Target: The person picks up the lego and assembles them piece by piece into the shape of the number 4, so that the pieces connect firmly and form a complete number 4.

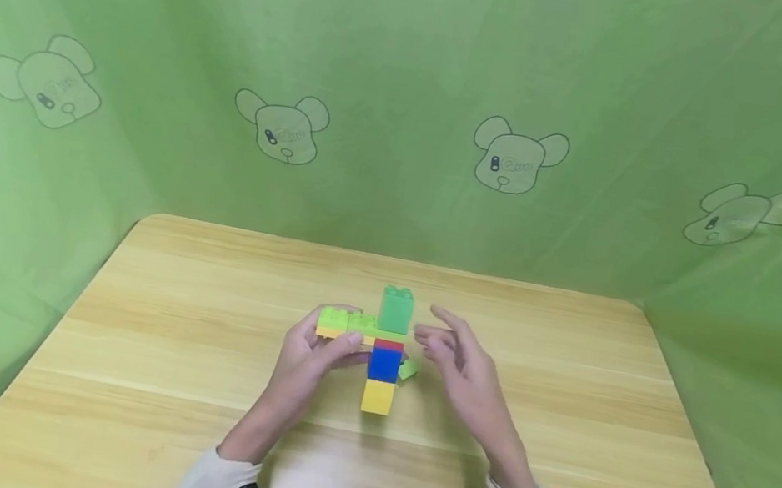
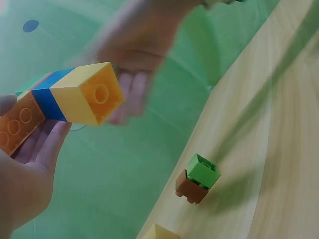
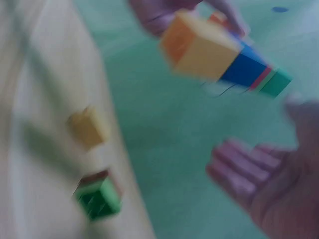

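Observation:
My left hand [image 1: 300, 361] holds a built piece of toy building bricks above the table, gripping its side arm between thumb and fingers. That arm has lime green bricks [image 1: 334, 319] on top and yellow-orange ones below, their hollow undersides [image 2: 20, 122] showing in the left wrist view. At the right end, a green brick [image 1: 396, 312] tops the column. Under it come a thin red layer, a blue brick [image 1: 384, 364] and a yellow brick [image 1: 378, 398] at the bottom. My right hand [image 1: 475, 383] is just right of the column, fingers spread and holding nothing.
On the wooden table [image 1: 178, 347] lies a light green brick [image 2: 203, 171] joined to a brown brick [image 2: 190, 188]. A loose yellow brick [image 3: 89, 128] lies near them, blurred in the right wrist view. A green curtain [image 1: 381, 209] surrounds the table's back and sides.

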`<state>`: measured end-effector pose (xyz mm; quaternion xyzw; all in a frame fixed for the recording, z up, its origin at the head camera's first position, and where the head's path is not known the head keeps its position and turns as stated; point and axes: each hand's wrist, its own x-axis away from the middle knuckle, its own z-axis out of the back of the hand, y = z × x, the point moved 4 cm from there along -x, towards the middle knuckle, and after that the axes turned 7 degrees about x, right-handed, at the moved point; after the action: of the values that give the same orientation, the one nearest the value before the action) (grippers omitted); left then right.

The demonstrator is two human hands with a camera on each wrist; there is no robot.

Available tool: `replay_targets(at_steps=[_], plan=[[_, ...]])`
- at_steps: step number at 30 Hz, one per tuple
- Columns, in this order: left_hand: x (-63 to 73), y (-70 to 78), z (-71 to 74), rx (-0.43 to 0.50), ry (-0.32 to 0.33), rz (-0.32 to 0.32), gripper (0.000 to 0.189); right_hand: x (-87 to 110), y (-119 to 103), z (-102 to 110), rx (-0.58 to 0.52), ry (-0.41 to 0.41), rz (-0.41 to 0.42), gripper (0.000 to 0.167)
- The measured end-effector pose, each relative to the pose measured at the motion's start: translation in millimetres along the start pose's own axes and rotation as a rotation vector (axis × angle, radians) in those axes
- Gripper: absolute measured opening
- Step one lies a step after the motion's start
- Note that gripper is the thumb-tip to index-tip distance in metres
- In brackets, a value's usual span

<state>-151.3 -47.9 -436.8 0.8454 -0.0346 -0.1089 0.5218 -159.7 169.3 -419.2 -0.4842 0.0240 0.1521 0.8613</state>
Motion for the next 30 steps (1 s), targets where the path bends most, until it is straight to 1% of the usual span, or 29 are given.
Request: replay_targets(at_steps=[2,4,6,8,12,17,20,23,27,30], plan=[[-0.5,0.1,2.1,0.016,0.008,-0.003,0.04,0.7,14,-5,0.112,0.009,-0.083,0.052],[-0.8,0.0,2.7,0.026,0.001,-0.008,0.039,2.2,28,-13,0.242,-0.001,-0.156,0.056],[-0.9,-0.1,2.2,0.031,-0.01,-0.012,0.039,4.0,40,-22,0.333,-0.026,-0.205,0.062],[-0.9,-0.3,1.2,0.033,-0.016,-0.012,0.04,4.3,48,-31,0.383,-0.036,-0.228,0.064],[-0.9,-1.5,-1.9,0.036,-0.024,-0.008,0.04,1.6,56,-44,0.428,-0.006,-0.218,0.057],[-0.6,-2.4,-4.3,0.047,-0.026,-0.004,0.04,-4.4,59,-51,0.481,0.048,-0.158,0.048],[-0.5,-2.3,-4.5,0.045,-0.029,-0.003,0.04,-6.8,61,-53,0.495,0.055,-0.124,0.046],[-0.5,-1.8,-4.4,0.039,-0.034,-0.005,0.04,-7.1,63,-54,0.486,0.047,-0.114,0.045],[-0.1,-1.2,-4.0,0.032,-0.04,-0.003,0.04,-4.4,64,-53,0.461,0.019,-0.155,0.045],[0.1,-0.7,-3.7,0.027,-0.041,-0.003,0.042,-1.0,64,-47,0.44,-0.008,-0.214,0.05]])
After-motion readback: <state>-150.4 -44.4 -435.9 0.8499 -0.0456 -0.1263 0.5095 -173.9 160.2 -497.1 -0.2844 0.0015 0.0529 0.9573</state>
